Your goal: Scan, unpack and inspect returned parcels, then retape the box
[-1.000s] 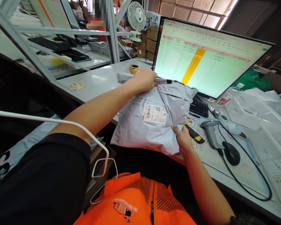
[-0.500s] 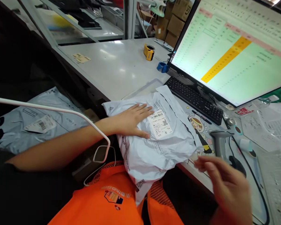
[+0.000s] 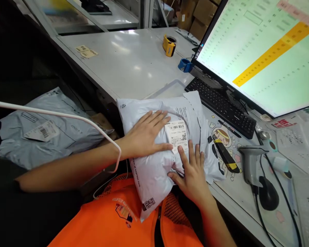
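Note:
A white plastic mailing bag (image 3: pixel 154 171) lies at the desk edge, its near corner hanging over toward an orange vest (image 3: pixel 103 219). On its upper face is a white shipping label (image 3: pixel 177 132) with a barcode and a square code. My left hand (image 3: pixel 146 137) rests flat on the bag, fingers spread, left of the label. Below the label, my right hand (image 3: pixel 192 171) presses on the bag with its fingers apart, fingertips near the label's lower edge. Neither hand is closed around anything.
Right of the bag are a black keyboard (image 3: pixel 221 106), a barcode scanner (image 3: pixel 251 164), a black mouse (image 3: pixel 269 193), a box cutter (image 3: pixel 226 156) and a monitor (image 3: pixel 262 51). Tape dispensers (image 3: pixel 169 45) stand farther back. Another grey mailing bag (image 3: pixel 64 127) and a white cable (image 3: pixel 54 116) are at left.
My right hand has come left from beside the scanner onto the bag. The bag looks flatter under my left hand, which stays on it. The view has shifted slightly.

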A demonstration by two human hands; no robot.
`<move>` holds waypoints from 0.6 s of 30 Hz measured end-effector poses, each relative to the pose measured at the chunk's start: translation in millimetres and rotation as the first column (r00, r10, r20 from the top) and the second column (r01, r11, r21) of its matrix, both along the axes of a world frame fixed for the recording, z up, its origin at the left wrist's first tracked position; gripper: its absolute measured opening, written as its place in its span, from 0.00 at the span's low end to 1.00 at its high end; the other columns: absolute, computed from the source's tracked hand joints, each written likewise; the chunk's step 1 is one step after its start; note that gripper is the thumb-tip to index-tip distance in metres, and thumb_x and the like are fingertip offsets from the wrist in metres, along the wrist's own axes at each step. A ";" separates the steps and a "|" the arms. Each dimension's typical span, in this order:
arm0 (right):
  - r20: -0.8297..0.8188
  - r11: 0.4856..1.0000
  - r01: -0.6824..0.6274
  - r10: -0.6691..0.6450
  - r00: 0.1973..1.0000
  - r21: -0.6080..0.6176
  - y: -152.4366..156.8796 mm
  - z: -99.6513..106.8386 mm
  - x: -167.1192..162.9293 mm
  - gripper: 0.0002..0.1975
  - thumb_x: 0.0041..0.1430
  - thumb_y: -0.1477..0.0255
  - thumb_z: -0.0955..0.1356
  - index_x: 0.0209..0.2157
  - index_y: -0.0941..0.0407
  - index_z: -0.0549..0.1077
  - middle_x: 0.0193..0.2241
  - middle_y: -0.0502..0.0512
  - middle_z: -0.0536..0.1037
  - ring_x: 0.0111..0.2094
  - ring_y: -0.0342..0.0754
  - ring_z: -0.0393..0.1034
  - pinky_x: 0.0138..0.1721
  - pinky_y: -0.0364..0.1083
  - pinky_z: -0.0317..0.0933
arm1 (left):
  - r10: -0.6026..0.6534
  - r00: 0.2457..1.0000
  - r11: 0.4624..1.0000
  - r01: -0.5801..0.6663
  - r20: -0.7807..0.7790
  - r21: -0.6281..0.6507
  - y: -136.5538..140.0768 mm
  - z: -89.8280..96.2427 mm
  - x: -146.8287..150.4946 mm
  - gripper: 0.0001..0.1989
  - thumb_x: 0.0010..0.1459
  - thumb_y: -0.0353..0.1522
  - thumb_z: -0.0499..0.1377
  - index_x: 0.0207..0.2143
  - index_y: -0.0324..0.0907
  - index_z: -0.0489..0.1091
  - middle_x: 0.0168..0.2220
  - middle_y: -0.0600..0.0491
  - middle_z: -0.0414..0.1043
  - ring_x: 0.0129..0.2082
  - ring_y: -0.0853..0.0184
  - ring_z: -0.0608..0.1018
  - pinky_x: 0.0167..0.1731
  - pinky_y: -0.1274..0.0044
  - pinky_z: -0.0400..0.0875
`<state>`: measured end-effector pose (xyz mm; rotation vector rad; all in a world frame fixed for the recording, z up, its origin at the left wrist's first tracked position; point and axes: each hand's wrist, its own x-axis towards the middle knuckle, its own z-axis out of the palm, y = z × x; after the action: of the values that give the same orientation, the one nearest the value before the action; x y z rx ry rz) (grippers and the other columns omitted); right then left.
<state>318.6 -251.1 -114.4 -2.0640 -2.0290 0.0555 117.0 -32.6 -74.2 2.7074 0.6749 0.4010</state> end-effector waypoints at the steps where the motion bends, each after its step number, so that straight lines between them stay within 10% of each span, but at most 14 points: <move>1: 0.006 1.000 0.000 0.000 1.000 0.005 -2.7 1.3 2.2 0.54 0.69 0.52 0.72 0.80 0.39 0.33 0.81 0.60 0.31 0.79 0.78 0.28 0.69 0.85 0.42 | 0.013 1.000 1.000 -0.013 -0.001 0.016 -4.4 -8.1 1.5 0.55 0.67 0.67 0.49 0.80 0.38 0.49 0.80 0.41 0.41 0.80 0.49 0.46 0.79 0.60 0.35; 18: -0.018 1.000 -0.020 0.019 1.000 -0.010 -5.5 5.7 11.4 0.51 0.69 0.56 0.73 0.80 0.38 0.38 0.81 0.58 0.33 0.80 0.77 0.29 0.69 0.84 0.42 | -0.044 0.999 0.996 0.043 0.015 0.077 6.1 -31.9 -0.4 0.64 0.60 0.67 0.58 0.81 0.36 0.40 0.81 0.39 0.37 0.81 0.46 0.43 0.78 0.59 0.32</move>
<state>330.0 -256.6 -108.7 -2.0425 -2.0426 0.0872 116.6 -26.5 -106.1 2.7824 0.6068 0.4476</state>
